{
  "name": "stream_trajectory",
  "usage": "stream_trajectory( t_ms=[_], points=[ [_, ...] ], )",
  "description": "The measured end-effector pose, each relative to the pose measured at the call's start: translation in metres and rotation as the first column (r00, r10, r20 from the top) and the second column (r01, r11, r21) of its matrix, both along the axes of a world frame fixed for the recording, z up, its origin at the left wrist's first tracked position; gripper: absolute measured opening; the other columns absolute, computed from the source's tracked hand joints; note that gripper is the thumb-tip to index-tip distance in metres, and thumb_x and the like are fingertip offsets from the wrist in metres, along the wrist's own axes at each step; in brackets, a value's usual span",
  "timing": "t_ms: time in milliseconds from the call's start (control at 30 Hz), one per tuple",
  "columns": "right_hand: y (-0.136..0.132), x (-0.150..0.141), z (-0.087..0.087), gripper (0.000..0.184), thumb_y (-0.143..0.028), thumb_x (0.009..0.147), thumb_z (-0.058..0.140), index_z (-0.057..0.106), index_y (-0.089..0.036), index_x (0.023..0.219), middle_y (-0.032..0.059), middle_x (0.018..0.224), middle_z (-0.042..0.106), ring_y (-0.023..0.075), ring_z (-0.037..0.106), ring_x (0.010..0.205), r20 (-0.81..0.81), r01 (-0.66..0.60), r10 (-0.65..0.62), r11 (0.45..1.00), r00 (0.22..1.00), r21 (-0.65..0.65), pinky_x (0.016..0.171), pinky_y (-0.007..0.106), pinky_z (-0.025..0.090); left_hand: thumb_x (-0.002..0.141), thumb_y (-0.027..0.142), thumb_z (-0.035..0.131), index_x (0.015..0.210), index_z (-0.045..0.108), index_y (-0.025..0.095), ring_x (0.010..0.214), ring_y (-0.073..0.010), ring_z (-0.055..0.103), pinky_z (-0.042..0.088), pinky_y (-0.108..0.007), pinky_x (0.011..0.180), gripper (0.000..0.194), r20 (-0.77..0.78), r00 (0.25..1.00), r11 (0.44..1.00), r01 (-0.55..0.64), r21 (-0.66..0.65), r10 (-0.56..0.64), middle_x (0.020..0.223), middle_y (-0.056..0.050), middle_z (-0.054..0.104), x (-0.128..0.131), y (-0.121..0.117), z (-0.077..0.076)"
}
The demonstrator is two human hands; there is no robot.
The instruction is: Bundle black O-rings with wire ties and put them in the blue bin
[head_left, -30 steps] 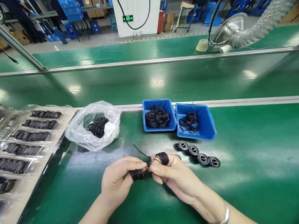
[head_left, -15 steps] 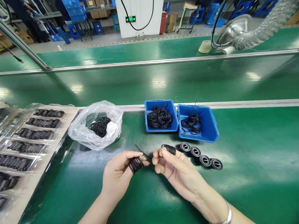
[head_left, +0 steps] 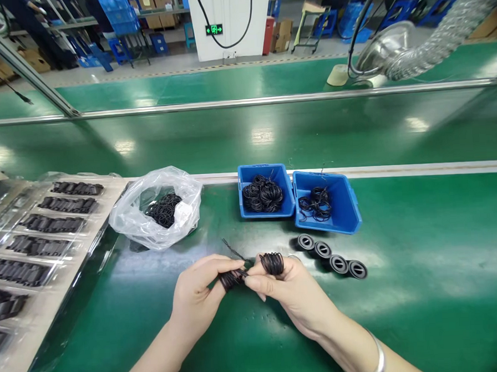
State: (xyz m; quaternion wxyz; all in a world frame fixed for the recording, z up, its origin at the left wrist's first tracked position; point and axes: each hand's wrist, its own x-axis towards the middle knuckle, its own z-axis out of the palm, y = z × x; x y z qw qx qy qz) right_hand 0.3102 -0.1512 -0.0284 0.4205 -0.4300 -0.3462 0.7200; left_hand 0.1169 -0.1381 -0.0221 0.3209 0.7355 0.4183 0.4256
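My left hand (head_left: 199,291) is closed on a bundle of thin black O-rings (head_left: 232,279), held between thumb and fingers. A thin dark twisted strand (head_left: 232,248) sticks up from beside this bundle. My right hand (head_left: 293,294) wears a second coil of black rings (head_left: 272,263) around its index finger. Its thumb and fingertip pinch at the right end of the left bundle, so the two hands meet. What exactly the right fingertips grip is partly hidden.
Two blue bins (head_left: 241,193) (head_left: 350,211) behind my hands hold black rings. Left of them is a clear plastic bag (head_left: 123,217) of rings. Several black round parts (head_left: 339,264) stand right of my hand. Trays of black parts (head_left: 52,223) lie far left.
My right hand has moved left and its fingertips have closed at the left hand's bundle. The coil on the right index finger now faces the camera more. The view has shifted slightly.
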Motion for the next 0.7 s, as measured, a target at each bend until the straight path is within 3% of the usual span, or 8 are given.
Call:
stream_trajectory(
  t_ms=[133,267,333,433,533,700],
  points=[
    [0.0017,0.0013,0.0017,0.03,-0.032,0.076,0.085,0.067,-0.016,0.058,-0.0039,0.055,0.051,0.011,0.043,0.061,-0.072,-0.01,0.008,0.999,0.997,-0.032,0.065,0.028,0.033,0.084,0.001,0.065,0.099,0.079,0.026,0.081,-0.0132,0.074,0.057,-0.019,0.076,0.032,0.049,0.999,0.998,-0.01,-0.066,0.013,0.088,0.0,0.08,-0.0008,-0.0008,-0.0005],
    [0.0025,0.0022,0.0021,0.021,-0.029,0.082,0.08,0.069,-0.016,0.07,-0.0048,0.058,0.052,0.0085,0.042,0.056,-0.23,0.003,-0.027,0.995,0.973,-0.104,0.058,0.025,0.035,0.087,0.004,0.064,0.099,0.078,0.026,0.081,-0.0146,0.075,0.059,-0.022,0.078,0.028,0.135,0.991,0.983,0.015,-0.186,0.01,0.086,0.0,0.08,-0.0004,-0.0021,-0.0001],
    [0.0042,0.0028,0.0029,0.016,-0.03,0.084,0.079,0.072,-0.017,0.079,-0.0024,0.069,0.058,0.0097,0.051,0.062,-0.312,0.068,-0.114,0.986,0.943,-0.152,0.058,0.023,0.042,0.09,0.006,0.062,0.099,0.077,0.025,0.08,-0.0155,0.076,0.06,-0.025,0.077,0.025,0.207,0.977,0.964,0.012,-0.264,0.045,0.086,0.0,0.079,-0.0002,-0.0024,0.0003],
    [0.0071,0.0037,0.0053,0.018,-0.033,0.084,0.079,0.074,-0.018,0.092,0.005,0.096,0.069,0.0176,0.066,0.085,-0.346,0.12,-0.184,0.973,0.92,-0.197,0.069,0.027,0.054,0.091,0.01,0.062,0.098,0.075,0.023,0.078,-0.0167,0.076,0.061,-0.027,0.076,0.02,0.256,0.961,0.945,-0.016,-0.328,0.105,0.089,-0.002,0.078,-0.0005,-0.0023,-0.0002],
    [0.0073,0.0034,0.0071,0.019,-0.033,0.084,0.079,0.075,-0.017,0.093,0.0082,0.1,0.071,0.0201,0.068,0.091,-0.339,0.082,-0.141,0.98,0.93,-0.181,0.074,0.029,0.055,0.09,0.011,0.064,0.1,0.075,0.023,0.079,-0.0179,0.076,0.061,-0.029,0.076,0.019,0.204,0.975,0.956,-0.025,-0.292,0.088,0.09,-0.002,0.077,-0.0012,-0.002,-0.0014],
    [0.0024,-0.0006,0.0048,0.02,-0.034,0.081,0.081,0.073,-0.017,0.074,-0.0007,0.065,0.063,0.0116,0.054,0.063,-0.135,0.086,-0.092,0.995,0.987,-0.05,0.066,0.026,0.045,0.088,0.005,0.065,0.101,0.075,0.023,0.079,-0.015,0.074,0.058,-0.024,0.076,0.024,0.033,0.999,0.997,-0.018,-0.07,0.02,0.085,-0.001,0.079,-0.0003,-0.0019,-0.0019]
  ],
)
